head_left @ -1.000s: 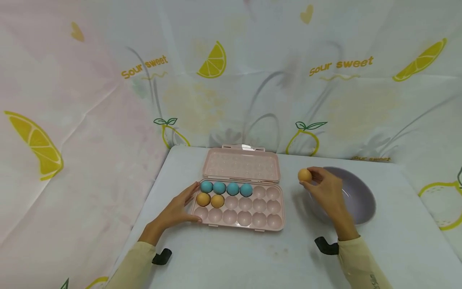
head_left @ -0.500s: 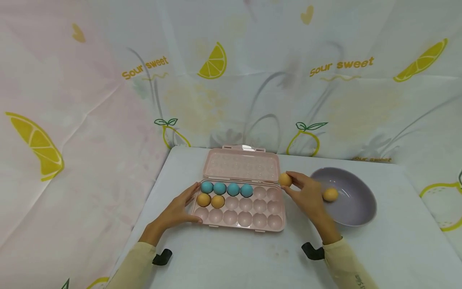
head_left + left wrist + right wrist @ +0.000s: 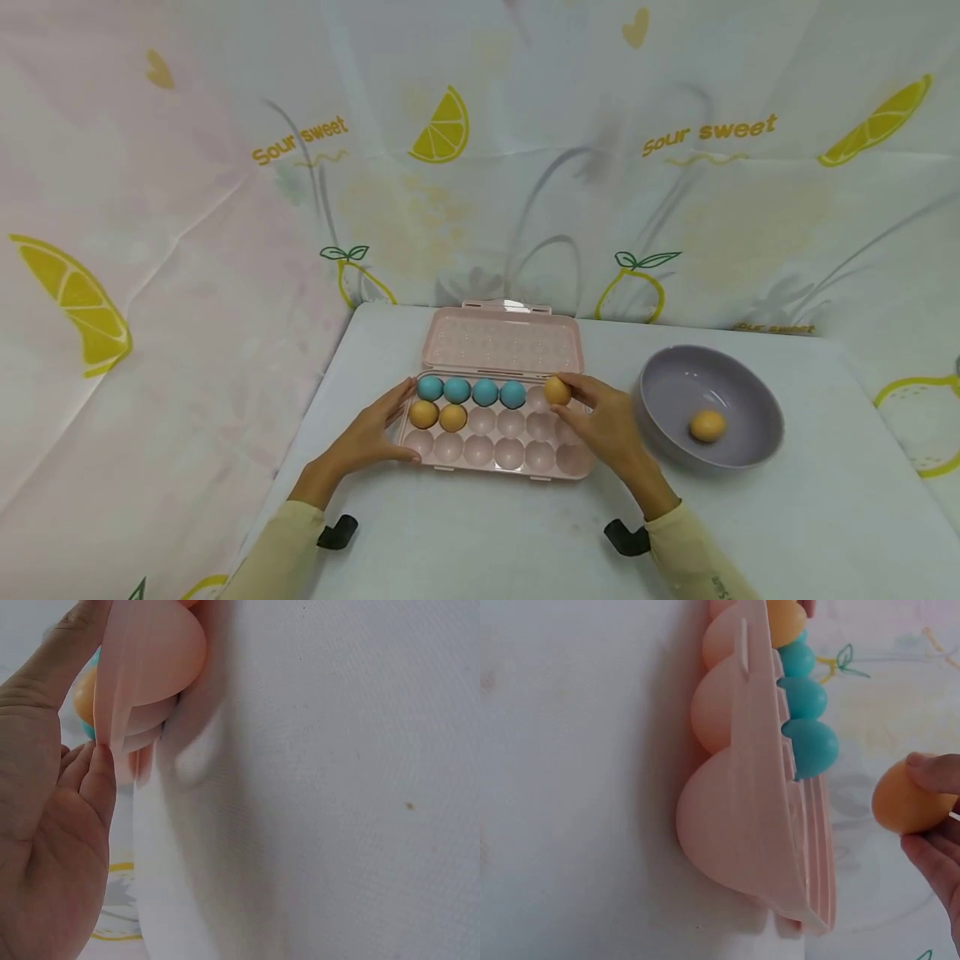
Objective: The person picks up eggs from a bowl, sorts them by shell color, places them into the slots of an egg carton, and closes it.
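Observation:
A pink plastic egg carton (image 3: 480, 467) lies with its lid (image 3: 502, 340) folded back. Several blue eggs (image 3: 484, 392) fill the left part of its back row, and two orange-yellow eggs sit in the middle row's left cups. My left hand (image 3: 365, 436) grips the carton's left end, thumb at the near corner and fingers at the far one; the left wrist view shows them on the rim. Between thumb and fingertips my right hand (image 3: 603, 417) pinches an orange egg (image 3: 909, 798), over the back row's right end. In the right wrist view that egg is above the carton's rim.
To the right stands a grey-purple bowl (image 3: 738, 392) with one orange egg (image 3: 707, 426) inside. A white cloth (image 3: 510, 542) covers the table. Behind hangs a lemon-print backdrop (image 3: 525, 208).
My right hand has carried the orange egg leftward from the bowl's edge to over the carton's back row. The egg in the bowl has rolled. My left hand stays put.

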`<state>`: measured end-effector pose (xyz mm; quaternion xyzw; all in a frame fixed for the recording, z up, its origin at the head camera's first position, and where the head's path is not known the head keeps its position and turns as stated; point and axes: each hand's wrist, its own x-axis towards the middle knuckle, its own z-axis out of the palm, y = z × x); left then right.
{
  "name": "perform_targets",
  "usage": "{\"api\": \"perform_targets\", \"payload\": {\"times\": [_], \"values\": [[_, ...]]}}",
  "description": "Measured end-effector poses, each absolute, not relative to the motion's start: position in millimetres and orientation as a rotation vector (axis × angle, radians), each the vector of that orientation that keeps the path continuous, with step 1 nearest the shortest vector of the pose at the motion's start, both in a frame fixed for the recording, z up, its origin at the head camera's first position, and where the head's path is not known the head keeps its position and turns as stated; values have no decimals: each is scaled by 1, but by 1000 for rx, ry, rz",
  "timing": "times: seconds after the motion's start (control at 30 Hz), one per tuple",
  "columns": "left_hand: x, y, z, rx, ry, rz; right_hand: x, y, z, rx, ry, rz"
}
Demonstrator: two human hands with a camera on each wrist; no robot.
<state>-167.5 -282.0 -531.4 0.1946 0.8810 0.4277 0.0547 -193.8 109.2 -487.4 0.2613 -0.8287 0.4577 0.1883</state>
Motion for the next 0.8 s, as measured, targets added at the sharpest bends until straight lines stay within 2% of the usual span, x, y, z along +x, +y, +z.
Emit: {"api": "perform_targets", "payload": {"times": [0.3,0.8], "values": [[-169,-280,-524,753,2702,1278,-190,95,-491,791,-2312,1406],[-166,-280,-526,667,2659,1357,-186,62,-499,874,-2403,1402]]}}
